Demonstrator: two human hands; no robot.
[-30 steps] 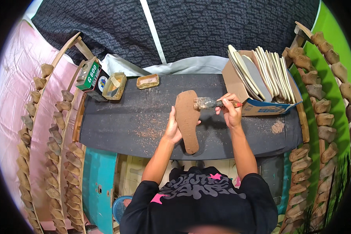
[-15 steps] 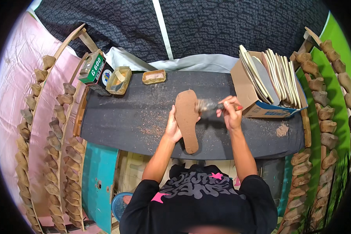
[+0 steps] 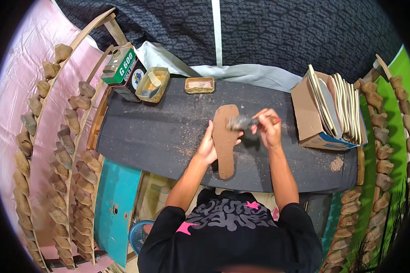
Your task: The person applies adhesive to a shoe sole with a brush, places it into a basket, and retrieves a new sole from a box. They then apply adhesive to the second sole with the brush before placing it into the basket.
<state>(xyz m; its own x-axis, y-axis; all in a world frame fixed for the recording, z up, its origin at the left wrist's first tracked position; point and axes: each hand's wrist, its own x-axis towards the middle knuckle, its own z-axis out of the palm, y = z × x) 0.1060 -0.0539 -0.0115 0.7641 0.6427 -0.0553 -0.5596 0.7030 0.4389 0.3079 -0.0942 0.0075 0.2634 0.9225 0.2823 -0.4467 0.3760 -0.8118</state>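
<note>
Over the dark cloth-covered table, my left hand (image 3: 208, 146) grips a brown shoe sole (image 3: 225, 145) from its left side, fingers passing behind it and showing at its right edge. The sole stands lengthwise, wide end away from me. My right hand (image 3: 268, 127) is closed round the handle of a paintbrush (image 3: 243, 123) with a red tip on its handle. The bristles lie against the upper right part of the sole and are slightly blurred.
Brown crumbs lie scattered over the table (image 3: 168, 154). At the back left stand a green-and-white metal can (image 3: 123, 70), a tray (image 3: 153, 85) and a small box (image 3: 199, 85). A cardboard box (image 3: 307, 107) of soles is at right. Racks of wooden shoe lasts (image 3: 375, 100) flank both sides.
The view has shifted and tilted a little, so the table's things sit differently in it. The brush stays at the sole's upper right part, its bristles now overlapping it more.
</note>
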